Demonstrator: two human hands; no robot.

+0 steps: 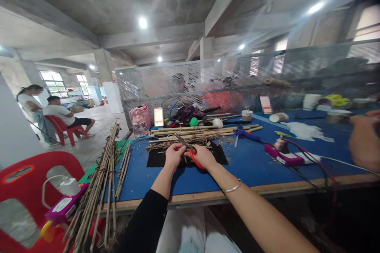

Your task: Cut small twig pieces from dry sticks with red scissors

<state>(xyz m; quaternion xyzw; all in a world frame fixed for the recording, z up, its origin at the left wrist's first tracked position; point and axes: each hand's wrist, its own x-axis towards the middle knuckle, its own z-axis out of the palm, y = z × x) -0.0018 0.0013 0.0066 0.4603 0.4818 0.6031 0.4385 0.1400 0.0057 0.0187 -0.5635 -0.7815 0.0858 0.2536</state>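
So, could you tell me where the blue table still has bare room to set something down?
Bare blue table lies between the black mat and the purple tool, and along the near edge left of the left hand. Behind the mat it is crowded with bamboo sticks; cables cross the right side.

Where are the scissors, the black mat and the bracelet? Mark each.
scissors [194, 159], head view, on the red handle under the right hand.
black mat [219, 154], head view, on its bare right end.
bracelet [233, 188], head view, on the band at the right wrist.
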